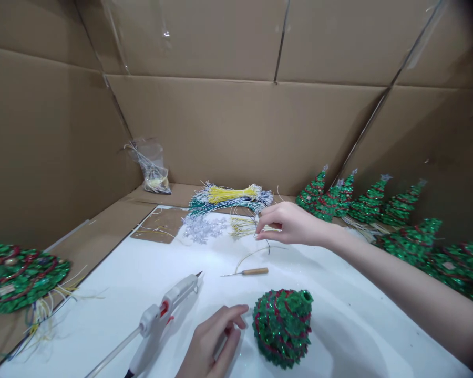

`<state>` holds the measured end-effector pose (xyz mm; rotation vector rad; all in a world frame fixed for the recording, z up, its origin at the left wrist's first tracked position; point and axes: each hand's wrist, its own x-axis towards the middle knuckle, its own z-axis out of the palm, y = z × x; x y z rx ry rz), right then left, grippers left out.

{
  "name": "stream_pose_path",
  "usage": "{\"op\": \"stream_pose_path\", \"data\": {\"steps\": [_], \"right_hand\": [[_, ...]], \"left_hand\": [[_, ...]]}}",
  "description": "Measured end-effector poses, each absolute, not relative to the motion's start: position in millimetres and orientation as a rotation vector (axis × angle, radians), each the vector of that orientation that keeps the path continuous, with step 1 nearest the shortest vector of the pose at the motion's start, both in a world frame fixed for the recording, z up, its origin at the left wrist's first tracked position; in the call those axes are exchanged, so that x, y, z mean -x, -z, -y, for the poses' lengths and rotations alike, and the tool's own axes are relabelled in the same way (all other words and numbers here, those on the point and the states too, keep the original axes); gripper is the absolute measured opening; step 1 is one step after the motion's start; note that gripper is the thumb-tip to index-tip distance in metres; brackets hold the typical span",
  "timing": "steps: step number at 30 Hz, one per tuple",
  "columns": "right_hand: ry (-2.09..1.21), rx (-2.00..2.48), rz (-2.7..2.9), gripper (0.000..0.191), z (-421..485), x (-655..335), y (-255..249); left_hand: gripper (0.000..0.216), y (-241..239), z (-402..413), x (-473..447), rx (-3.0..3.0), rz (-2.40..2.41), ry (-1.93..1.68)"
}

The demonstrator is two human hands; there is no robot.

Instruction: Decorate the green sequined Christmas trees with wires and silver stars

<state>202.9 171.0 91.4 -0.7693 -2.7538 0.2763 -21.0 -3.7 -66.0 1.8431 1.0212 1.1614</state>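
Note:
My left hand (216,338) rests low on the white table, thumb and fingers apart, holding nothing. Just right of its fingertips, a small green tinsel Christmas tree (283,328) with red garland lies tilted, its open tip pointing up and right. My right hand (278,223) is stretched out over the far part of the table, fingers pinched together. A thin dark wire (268,248) hangs below those fingertips. Under and beside that hand lies a bundle of short yellow wires (242,227). An awl with a wooden handle (255,271) lies between my hands.
A glue gun (169,302) lies at left, near silvery snowflake or star pieces (204,228). Behind are bundled wires (234,194) and a plastic bag (153,168). Decorated trees (370,202) line the right side; another tree (19,275) lies left. Cardboard walls (220,126) enclose the table.

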Motion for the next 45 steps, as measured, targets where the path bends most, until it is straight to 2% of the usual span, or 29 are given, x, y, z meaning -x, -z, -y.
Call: {"op": "stream_pose_path", "data": {"steps": [6, 11, 16, 21, 26, 33, 45], "right_hand": [[-0.46, 0.719, 2.781, 0.021, -187.1, -175.3, -67.6], [-0.36, 0.862, 2.892, 0.032, -208.1, -151.4, -39.2], [-0.344, 0.895, 2.982, 0.035, -225.1, -127.8, -20.5], [-0.252, 0.925, 3.022, 0.027, -237.9, -112.0, -8.3], [-0.171, 0.948, 3.033, 0.036, -245.2, -98.5, 9.3], [-0.105, 0.967, 3.034, 0.028, -252.0, -85.3, 28.0], [-0.028, 1.04, 3.044, 0.029, -249.3, -82.1, 32.0]], "left_hand": [[0.03, 70.7, 2.8, 19.6, -1.859, -0.988, -1.204], [0.032, 74.5, 2.3, 19.1, -1.882, -1.018, -1.201], [0.031, 78.6, 1.6, 19.6, -1.896, -1.011, -1.216], [0.031, 81.8, 0.6, 19.2, -1.89, -1.013, -1.247], [0.031, 84.0, -0.3, 19.5, -1.898, -0.996, -1.252], [0.031, 86.1, 0.3, 19.3, -1.889, -1.015, -1.25], [0.034, 84.8, 0.5, 20.8, -1.915, -1.013, -1.211]]}}
